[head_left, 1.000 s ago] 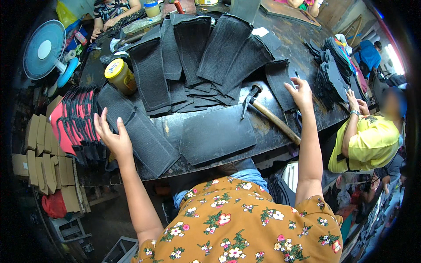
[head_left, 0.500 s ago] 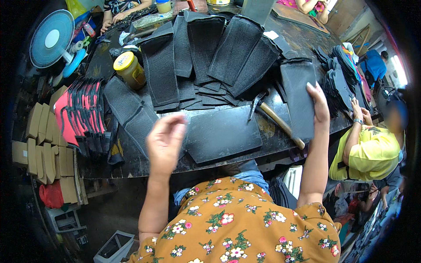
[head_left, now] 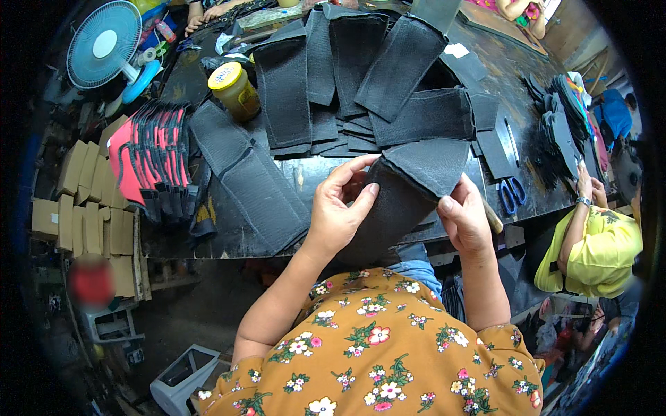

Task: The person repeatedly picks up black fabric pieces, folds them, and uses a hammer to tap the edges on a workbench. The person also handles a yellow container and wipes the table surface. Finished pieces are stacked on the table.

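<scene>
In front of my body, my left hand (head_left: pixel 342 204) and my right hand (head_left: pixel 463 215) hold a black fabric piece (head_left: pixel 399 208) between them. Its upper part is folded over toward me, making a slanting edge. My left thumb and fingers pinch the left end of that edge; the right thumb and fingers grip its right corner. Beyond it, several long black stitched pieces (head_left: pixel 281 97) lie fanned out on the dark table (head_left: pixel 229 243). Just past my right hand, a wooden handle (head_left: pixel 492 218) shows partly, its other end hidden.
A yellow-lidded jar (head_left: pixel 234 90) stands left of the fan, near a red-and-black stack (head_left: pixel 149 156). Blue-handled scissors (head_left: pixel 512 195) lie right. A co-worker in a yellow shirt (head_left: pixel 596 249) sits at far right, beside black stacks (head_left: pixel 555 132). A fan (head_left: pixel 104 45) is upper left.
The black piece has come from the right toward my middle and is now folded over. My left hand, empty before, has moved right and taken hold of it. The scissors have come into sight.
</scene>
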Action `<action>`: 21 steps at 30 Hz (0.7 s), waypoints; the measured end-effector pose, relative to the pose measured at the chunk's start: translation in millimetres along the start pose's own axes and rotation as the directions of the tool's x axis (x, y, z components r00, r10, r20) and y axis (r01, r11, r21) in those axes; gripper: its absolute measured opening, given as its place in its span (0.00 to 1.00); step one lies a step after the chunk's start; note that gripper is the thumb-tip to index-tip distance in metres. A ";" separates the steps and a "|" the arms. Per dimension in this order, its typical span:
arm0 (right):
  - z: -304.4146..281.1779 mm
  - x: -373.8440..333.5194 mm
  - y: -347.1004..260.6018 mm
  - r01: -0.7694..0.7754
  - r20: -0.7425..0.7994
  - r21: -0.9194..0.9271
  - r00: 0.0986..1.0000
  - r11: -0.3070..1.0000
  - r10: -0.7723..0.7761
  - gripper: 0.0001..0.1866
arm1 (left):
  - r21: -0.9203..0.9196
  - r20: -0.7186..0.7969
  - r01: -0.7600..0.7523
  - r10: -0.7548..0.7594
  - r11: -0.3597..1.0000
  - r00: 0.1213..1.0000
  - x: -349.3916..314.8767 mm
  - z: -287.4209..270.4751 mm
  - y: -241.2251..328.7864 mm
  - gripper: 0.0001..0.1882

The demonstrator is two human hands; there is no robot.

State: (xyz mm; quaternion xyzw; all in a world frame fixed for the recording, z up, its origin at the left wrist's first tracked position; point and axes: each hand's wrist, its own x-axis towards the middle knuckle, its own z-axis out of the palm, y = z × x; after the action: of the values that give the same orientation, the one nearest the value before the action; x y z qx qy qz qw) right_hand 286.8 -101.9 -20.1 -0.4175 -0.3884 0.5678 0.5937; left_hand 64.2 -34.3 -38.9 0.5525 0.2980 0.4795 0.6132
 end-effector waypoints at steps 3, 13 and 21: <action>7.3 4.4 -5.8 0.023 0.025 0.034 0.999 0.999 -0.024 0.29 | -0.144 0.100 0.026 -0.012 0.989 0.995 -2.4 0.0 6.1 0.21; 27.2 -7.3 -11.4 0.053 0.015 0.057 0.998 0.997 -0.054 0.28 | -0.225 0.157 0.065 -0.030 0.972 0.987 -0.5 25.0 7.6 0.15; 29.6 -7.2 -8.7 -0.078 0.021 0.073 0.997 0.994 0.076 0.21 | -0.292 0.206 0.162 -0.103 0.943 0.973 -8.1 15.4 17.0 0.15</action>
State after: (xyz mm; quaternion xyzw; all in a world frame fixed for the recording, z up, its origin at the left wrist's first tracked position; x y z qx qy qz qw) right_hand 261.8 -107.5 -1.6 -0.4046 -0.3562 0.6081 0.5828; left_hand 70.6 -49.0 -20.6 0.4720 0.1975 0.4232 0.7477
